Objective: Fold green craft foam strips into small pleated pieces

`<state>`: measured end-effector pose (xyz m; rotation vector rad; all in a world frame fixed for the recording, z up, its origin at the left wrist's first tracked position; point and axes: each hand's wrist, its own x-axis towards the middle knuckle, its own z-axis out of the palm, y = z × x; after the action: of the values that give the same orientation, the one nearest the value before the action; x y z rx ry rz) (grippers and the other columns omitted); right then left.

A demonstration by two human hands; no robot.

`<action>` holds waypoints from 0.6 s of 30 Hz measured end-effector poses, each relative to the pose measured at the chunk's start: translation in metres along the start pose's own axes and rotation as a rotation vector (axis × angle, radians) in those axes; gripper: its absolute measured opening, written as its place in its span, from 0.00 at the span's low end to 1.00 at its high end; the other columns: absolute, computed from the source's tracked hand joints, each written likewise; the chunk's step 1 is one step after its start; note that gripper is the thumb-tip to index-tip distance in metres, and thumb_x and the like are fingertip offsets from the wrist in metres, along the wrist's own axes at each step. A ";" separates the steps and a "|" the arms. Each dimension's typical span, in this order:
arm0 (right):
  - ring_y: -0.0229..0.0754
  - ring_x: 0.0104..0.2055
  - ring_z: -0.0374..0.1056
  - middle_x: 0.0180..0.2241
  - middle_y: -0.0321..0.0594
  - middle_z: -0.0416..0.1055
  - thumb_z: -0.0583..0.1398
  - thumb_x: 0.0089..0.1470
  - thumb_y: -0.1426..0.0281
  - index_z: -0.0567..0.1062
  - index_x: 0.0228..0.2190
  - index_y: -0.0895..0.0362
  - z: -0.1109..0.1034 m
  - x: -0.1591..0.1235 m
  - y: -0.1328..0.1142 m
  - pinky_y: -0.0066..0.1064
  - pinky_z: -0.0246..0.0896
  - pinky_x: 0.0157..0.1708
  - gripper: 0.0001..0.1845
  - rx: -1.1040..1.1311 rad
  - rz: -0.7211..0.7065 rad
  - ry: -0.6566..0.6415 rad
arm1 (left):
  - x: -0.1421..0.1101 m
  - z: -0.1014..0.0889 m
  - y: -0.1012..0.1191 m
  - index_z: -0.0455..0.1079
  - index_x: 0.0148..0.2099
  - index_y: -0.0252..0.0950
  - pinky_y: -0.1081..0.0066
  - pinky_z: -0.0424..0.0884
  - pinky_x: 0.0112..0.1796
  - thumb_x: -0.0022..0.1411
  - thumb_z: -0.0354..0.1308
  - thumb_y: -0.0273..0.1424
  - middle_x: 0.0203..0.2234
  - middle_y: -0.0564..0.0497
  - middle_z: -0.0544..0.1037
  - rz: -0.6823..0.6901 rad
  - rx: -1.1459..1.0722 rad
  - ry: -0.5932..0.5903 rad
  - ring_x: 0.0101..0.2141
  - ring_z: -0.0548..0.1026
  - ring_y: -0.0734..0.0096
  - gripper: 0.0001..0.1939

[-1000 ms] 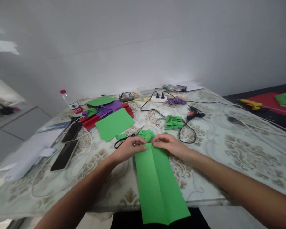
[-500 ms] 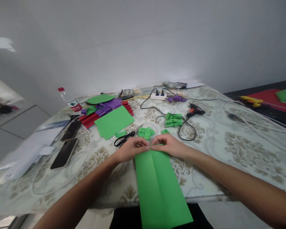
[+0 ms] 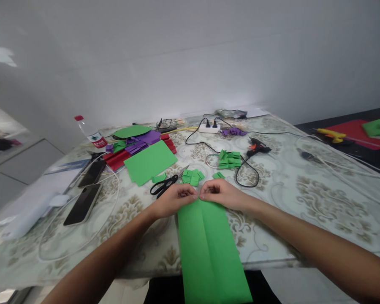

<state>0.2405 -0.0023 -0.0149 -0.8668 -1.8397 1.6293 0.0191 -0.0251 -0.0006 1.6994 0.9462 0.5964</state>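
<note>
A long green sheet of paper (image 3: 210,249) with a lengthwise crease runs from the table over its front edge toward my lap. At its far edge my left hand (image 3: 175,198) pinches it just left of the crease. My right hand (image 3: 223,194) pinches the same edge right of the crease, thumbs close together. Black-handled scissors (image 3: 164,184) lie open beside my left hand. Just beyond my fingers are small folded green pieces (image 3: 192,177), and another green piece (image 3: 218,175) sits by my right hand.
On the left are two phones (image 3: 82,204), a bottle (image 3: 93,135) and stacked coloured sheets (image 3: 150,163). Farther back stand a power strip (image 3: 210,128), more green pieces (image 3: 229,159) and a black glue gun (image 3: 258,147) with its cord. A yellow glue gun (image 3: 332,135) lies far right.
Both hands keep their pinch on the green sheet's far edge. The sheet's near end has shifted slightly left. The whole view has moved a little.
</note>
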 end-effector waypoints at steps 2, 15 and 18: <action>0.36 0.27 0.61 0.24 0.34 0.68 0.67 0.50 0.57 0.77 0.29 0.60 0.000 0.000 -0.001 0.28 0.53 0.28 0.17 -0.005 0.010 -0.002 | 0.000 0.000 0.001 0.74 0.38 0.33 0.73 0.62 0.34 0.63 0.59 0.37 0.27 0.53 0.73 -0.005 0.007 0.001 0.29 0.68 0.72 0.11; 0.36 0.26 0.58 0.23 0.33 0.65 0.66 0.51 0.57 0.77 0.28 0.59 0.004 -0.002 -0.004 0.28 0.50 0.27 0.17 -0.035 -0.034 0.090 | 0.000 0.005 0.001 0.75 0.35 0.34 0.72 0.65 0.36 0.64 0.57 0.38 0.29 0.51 0.77 0.044 0.121 0.143 0.33 0.72 0.70 0.12; 0.36 0.25 0.57 0.22 0.33 0.65 0.66 0.50 0.56 0.78 0.28 0.59 0.005 -0.002 -0.004 0.29 0.49 0.27 0.17 -0.032 -0.018 0.122 | 0.001 0.006 -0.001 0.75 0.35 0.34 0.71 0.66 0.37 0.64 0.57 0.39 0.29 0.51 0.77 0.058 0.131 0.176 0.33 0.73 0.68 0.13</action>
<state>0.2370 -0.0075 -0.0115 -0.9391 -1.7889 1.5054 0.0240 -0.0273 -0.0037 1.8172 1.0834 0.7457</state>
